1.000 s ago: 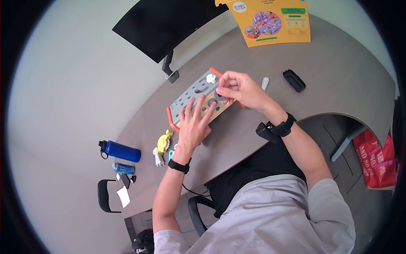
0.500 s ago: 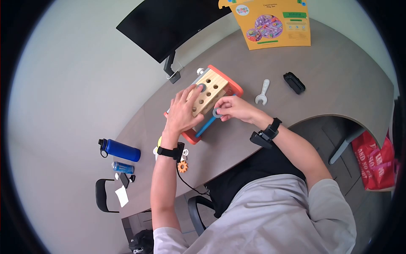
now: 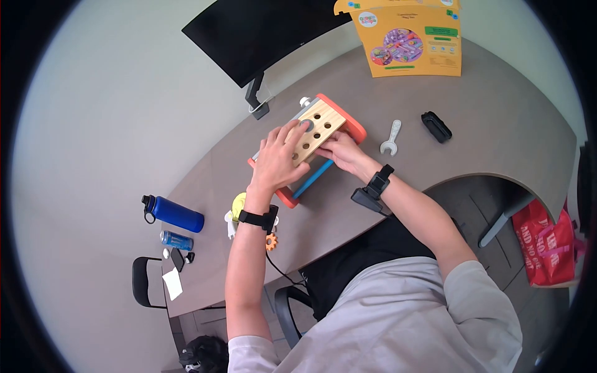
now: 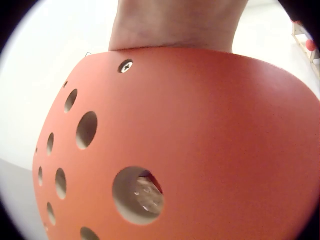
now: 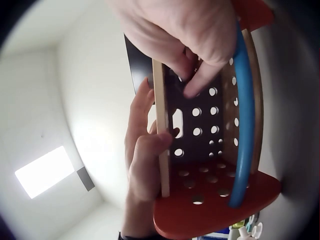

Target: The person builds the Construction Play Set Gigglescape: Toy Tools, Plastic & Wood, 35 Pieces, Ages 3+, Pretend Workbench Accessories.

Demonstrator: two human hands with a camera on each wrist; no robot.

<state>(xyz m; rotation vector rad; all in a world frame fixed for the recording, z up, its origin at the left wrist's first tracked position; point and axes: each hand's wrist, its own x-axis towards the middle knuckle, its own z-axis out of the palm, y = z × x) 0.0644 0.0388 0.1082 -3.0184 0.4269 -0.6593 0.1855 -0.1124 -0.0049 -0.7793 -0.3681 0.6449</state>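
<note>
A toy workbench with red end panels, a holed grey top, a blue rod (image 3: 312, 178) and a wooden side panel (image 3: 323, 115) sits tilted on the table. My left hand (image 3: 273, 160) grips the wooden panel, with a fingertip on a round grey bolt head (image 3: 306, 126). In the right wrist view the left thumb (image 5: 161, 142) hooks over the panel's edge. My right hand (image 3: 346, 153) reaches in under the panel; its fingers (image 5: 202, 80) are curled in a pinch inside the frame. The grey ring they pinched is hidden now. A red end panel (image 4: 210, 140) fills the left wrist view.
A white toy wrench (image 3: 391, 138) and a black case (image 3: 436, 127) lie to the right. Yellow and orange toy parts, including an orange gear (image 3: 272, 241), lie near the left forearm. A blue bottle (image 3: 174, 213) and a can (image 3: 177, 240) stand left; a yellow box (image 3: 429, 68) stands behind.
The workbench has been tipped so the wooden panel faces up. My right hand brought the grey ring round to the near side, then in beneath the panel. The left hand shifted along with it.
</note>
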